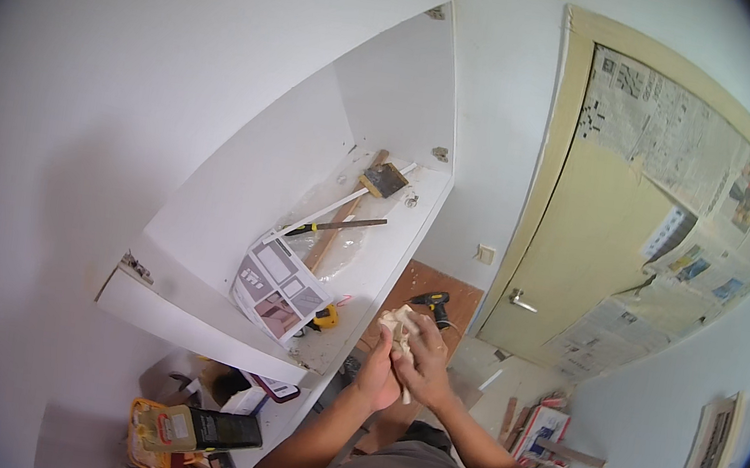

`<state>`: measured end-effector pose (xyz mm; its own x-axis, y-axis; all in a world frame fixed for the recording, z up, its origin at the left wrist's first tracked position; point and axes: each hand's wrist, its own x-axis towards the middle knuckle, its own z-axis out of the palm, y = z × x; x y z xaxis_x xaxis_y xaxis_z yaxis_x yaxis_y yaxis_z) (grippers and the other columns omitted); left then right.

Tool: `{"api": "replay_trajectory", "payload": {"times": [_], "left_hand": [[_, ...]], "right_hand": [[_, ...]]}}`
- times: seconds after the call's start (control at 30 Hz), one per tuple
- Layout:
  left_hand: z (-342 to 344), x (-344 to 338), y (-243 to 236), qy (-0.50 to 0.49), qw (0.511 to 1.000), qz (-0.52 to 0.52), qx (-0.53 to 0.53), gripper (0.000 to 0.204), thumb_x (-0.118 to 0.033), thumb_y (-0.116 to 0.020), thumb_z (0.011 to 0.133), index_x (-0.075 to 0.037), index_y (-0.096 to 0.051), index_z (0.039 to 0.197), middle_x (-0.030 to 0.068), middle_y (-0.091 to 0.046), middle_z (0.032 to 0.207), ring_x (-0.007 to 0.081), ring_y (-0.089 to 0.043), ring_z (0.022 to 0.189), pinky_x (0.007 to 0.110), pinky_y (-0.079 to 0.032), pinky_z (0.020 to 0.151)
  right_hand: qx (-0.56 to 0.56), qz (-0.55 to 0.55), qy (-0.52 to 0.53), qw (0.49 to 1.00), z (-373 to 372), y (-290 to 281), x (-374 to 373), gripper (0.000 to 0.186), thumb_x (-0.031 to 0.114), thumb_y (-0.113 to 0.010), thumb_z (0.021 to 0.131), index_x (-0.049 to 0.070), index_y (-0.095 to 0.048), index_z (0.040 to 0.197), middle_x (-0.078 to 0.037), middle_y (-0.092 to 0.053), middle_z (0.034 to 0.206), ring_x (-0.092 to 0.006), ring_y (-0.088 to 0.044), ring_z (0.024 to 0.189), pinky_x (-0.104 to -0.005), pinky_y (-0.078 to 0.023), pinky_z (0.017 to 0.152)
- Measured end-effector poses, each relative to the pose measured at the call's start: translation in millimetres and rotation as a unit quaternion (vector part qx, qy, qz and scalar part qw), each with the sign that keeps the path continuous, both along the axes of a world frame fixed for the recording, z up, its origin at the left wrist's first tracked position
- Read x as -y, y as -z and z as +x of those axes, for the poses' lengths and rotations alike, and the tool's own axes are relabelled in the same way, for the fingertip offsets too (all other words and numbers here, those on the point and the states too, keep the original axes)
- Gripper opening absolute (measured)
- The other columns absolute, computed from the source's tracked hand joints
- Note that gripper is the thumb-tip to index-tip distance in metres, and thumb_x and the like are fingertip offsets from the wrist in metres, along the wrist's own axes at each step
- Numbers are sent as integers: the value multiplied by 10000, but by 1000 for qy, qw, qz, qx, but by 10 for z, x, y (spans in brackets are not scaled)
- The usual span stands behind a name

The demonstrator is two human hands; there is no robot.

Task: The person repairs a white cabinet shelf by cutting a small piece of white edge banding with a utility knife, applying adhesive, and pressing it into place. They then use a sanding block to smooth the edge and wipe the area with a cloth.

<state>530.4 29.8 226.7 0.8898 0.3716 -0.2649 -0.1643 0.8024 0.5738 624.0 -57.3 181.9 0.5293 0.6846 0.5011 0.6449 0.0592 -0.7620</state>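
Note:
In front of my body both hands meet around a crumpled cream-coloured rag (398, 318). My left hand (378, 378) is closed on it from the left, thumb pointing up. My right hand (424, 359) presses against the rag from the other side, its fingers bent over it. A thin tail of the rag hangs below the palms. Just beyond them a black and yellow cordless drill (431, 303) lies on a brown wooden surface (416, 280).
At left, an open white cabinet (380, 268) holds a brush (383, 180), a file (352, 225), a printed sheet (280, 290) and a yellow tape measure (324, 318). Below it sits a yellow basket (142, 435) of tools. A newspaper-covered door (597, 235) stands right; boxes and wood scraps (546, 434) lie near it.

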Motion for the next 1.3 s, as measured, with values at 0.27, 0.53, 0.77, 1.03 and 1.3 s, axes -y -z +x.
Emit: {"api": "replay_trajectory", "payload": {"times": [0.27,0.53,0.77,1.03,1.3], "left_hand": [[-85,45,803,22,997,-78,-2,565,-521,-452,1101,-124,-447,1504,92,-592,1416,220,-603,1299,383,-531,1062],[-531,-79,628,-16,898,403,-175,506,-373,-627,1065,7,-555,1393,88,-684,1235,163,-675,1083,298,-551,869],[-1297,-463,-71,225,795,498,-265,571,-407,-725,959,-37,-601,1376,223,-720,1166,364,-700,1096,432,-523,940],[-1756,-623,-170,234,734,530,-356,629,-434,-774,918,-45,-608,1384,218,-714,1207,374,-697,1112,440,-525,957],[-1576,-592,47,297,709,537,-349,652,-484,-747,926,-45,-596,1384,233,-704,1217,392,-687,1137,429,-523,972]], "right_hand": [[66,-35,-88,993,37,-5,299,213,193,-703,953,25,-802,1039,-200,-467,1569,-446,-336,1507,-575,-249,1224],[-188,-39,-106,976,-50,122,412,267,187,-956,753,23,-758,828,-109,-563,1271,-309,-523,1304,-434,-424,1086],[-323,-120,-82,935,693,448,213,151,131,-862,868,30,-751,857,-97,-625,1303,-235,-576,1238,-371,-450,1056],[-91,-82,20,992,1877,215,-499,183,149,-874,830,21,-750,866,-89,-636,1249,-231,-618,1151,-369,-501,980],[-318,-25,-99,943,1743,125,-759,156,125,-797,933,-11,-723,914,-73,-590,1280,-144,-584,1076,-285,-485,897]]}}
